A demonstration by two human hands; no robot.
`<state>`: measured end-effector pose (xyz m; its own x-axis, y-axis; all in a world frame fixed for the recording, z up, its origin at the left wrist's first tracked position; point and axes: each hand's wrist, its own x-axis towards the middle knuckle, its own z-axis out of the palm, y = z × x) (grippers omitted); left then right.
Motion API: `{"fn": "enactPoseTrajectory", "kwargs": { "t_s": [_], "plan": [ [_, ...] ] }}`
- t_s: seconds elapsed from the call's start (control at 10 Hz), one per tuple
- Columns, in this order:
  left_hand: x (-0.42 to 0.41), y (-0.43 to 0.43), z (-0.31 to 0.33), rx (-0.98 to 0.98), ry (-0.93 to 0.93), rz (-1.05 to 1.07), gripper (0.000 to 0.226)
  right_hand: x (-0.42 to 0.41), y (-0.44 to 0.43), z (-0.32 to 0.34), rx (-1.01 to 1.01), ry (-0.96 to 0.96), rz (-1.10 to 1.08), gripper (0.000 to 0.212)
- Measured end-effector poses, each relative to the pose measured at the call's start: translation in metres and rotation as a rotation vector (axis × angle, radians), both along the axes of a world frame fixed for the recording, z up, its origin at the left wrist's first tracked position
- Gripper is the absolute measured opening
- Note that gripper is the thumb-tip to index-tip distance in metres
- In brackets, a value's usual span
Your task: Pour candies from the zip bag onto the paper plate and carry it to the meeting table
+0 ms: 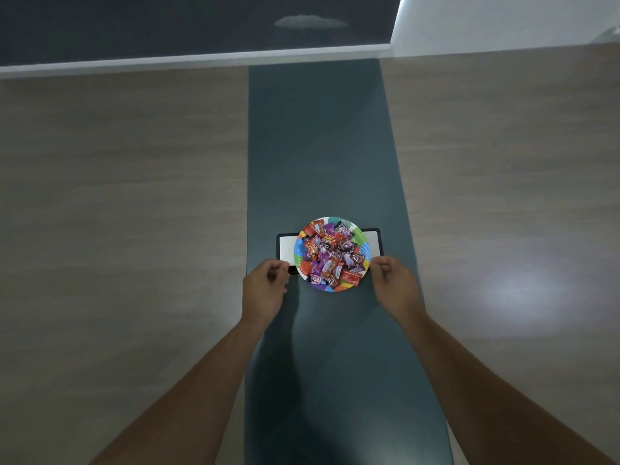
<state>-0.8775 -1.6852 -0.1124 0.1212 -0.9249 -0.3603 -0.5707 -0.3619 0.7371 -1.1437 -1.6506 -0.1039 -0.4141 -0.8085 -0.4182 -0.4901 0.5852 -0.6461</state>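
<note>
On the table [134, 196] we are hovering half-curled, empty hands, left [265, 286] and right [394, 283], beside the plate [364, 251] of candies [330, 251], seemingly finishing delivery.

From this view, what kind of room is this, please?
Probably an office meeting room. A long wood-look table has a dark centre strip with a built-in cable hatch, typical of conference tables. A paper plate of wrapped candies sits on it, as for guests.

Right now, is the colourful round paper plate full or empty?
Full. The colourful round paper plate holds a heap of wrapped candies that covers its middle; only the striped rim shows.
</note>
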Motion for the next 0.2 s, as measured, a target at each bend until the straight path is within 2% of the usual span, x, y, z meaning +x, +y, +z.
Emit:
{"fn": "enactPoseTrajectory", "kwargs": {
  "t_s": [0.1,0.2],
  "plan": [
    [0.004,0.032,-0.004,-0.143,-0.147,-0.135,0.022,0.003,0.03,0.007,-0.051,0.098,0.08,0.024],
    [0.001,0.064,-0.007,-0.241,-0.197,-0.241,0.025,0.006,0.061,-0.003,-0.168,0.191,0.229,0.028]
  ]
}}
